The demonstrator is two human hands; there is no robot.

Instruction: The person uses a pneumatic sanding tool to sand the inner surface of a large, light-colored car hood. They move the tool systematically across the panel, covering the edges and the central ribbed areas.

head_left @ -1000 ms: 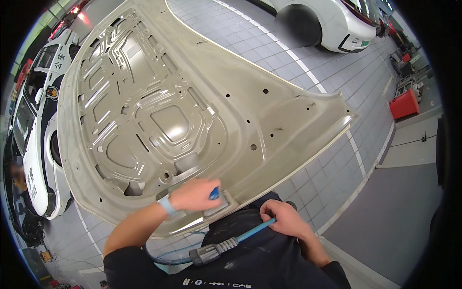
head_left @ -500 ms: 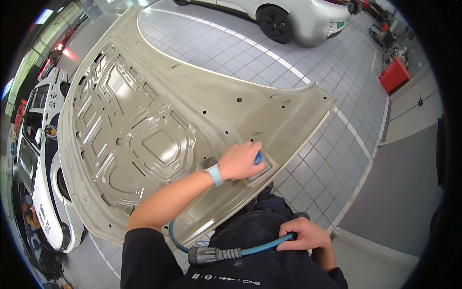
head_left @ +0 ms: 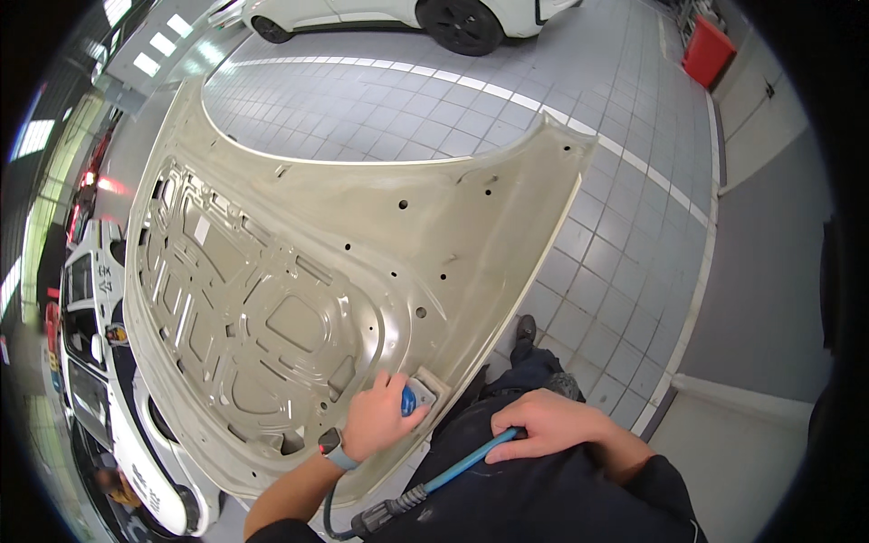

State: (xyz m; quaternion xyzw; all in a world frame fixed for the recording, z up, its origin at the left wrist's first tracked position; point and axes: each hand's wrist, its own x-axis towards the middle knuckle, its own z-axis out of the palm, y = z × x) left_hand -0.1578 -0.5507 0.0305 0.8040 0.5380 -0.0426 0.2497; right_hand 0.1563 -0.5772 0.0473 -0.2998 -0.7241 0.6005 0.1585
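Note:
A large beige car hood [head_left: 471, 235] lies with its ribbed inner side up in front of me. My left hand [head_left: 380, 414], a watch on its wrist, is closed around the blue knob of a sanding block [head_left: 425, 395]. The block's flat rectangular pad lies against the hood close to its near edge. At my waist, my right hand [head_left: 548, 423] grips a blue hose [head_left: 471, 460]. That hose runs left into a dark grey coupling [head_left: 380, 514], and a darker length curves up behind my left forearm. Where it ends is hidden.
A white car [head_left: 362, 14] stands beyond the hood. Another white car with black parts [head_left: 136, 407] is at the left. Far right are a red bin [head_left: 708, 52] and a grey wall panel [head_left: 769, 262]. The floor is grey tile with a white line [head_left: 625, 158].
My left hand has slid the sanding block left and nearer to me along the hood's edge. The view has shifted. My right hand still grips the hose.

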